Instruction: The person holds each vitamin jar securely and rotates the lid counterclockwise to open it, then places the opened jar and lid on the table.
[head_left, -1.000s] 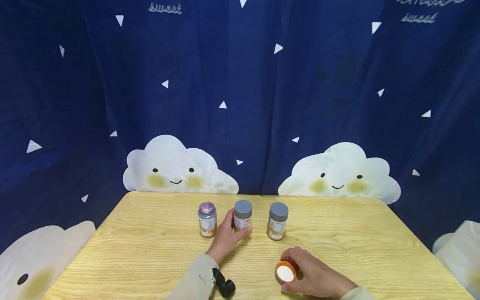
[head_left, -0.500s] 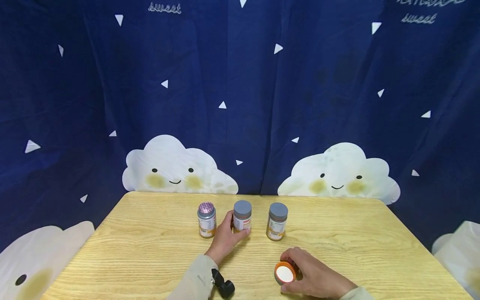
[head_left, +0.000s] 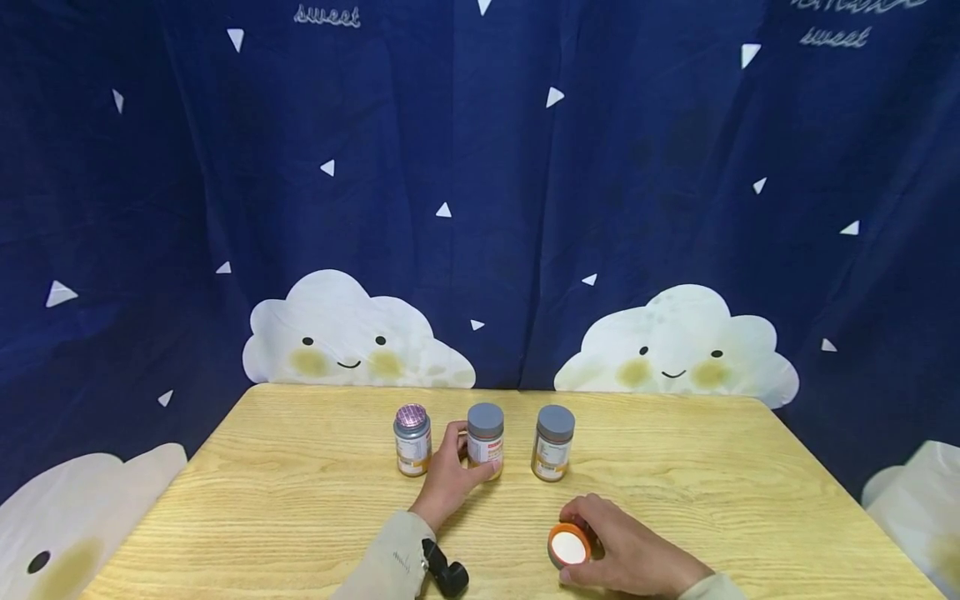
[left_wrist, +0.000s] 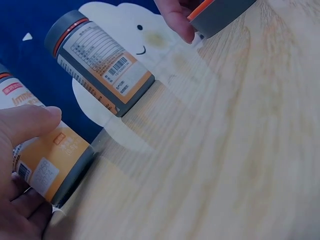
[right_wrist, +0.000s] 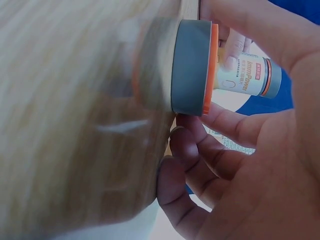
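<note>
My left hand (head_left: 447, 483) is around the middle supplement bottle (head_left: 485, 446), which stands upright with its grey cap on. In the left wrist view the thumb (left_wrist: 32, 124) lies across its orange and white label, while the other fingers curl behind its base. Nearer the front, my right hand (head_left: 626, 546) holds a grey bottle cap (head_left: 568, 547) low at the tabletop, its orange rim and white liner facing up. Fingers meet the cap's edge in the right wrist view. To the left stands an uncapped bottle (head_left: 412, 446) with a shiny pinkish seal over its mouth.
A third, capped bottle (head_left: 553, 446) stands right of the middle one. All are on a light wooden table (head_left: 300, 467). A dark blue curtain (head_left: 495, 208) with white clouds hangs behind the far edge. A black device (head_left: 447, 575) is strapped at the left wrist.
The left hand's fingers have loosened slightly at the left side of the middle bottle, showing a small gap. The right hand and the cap stay in place.
</note>
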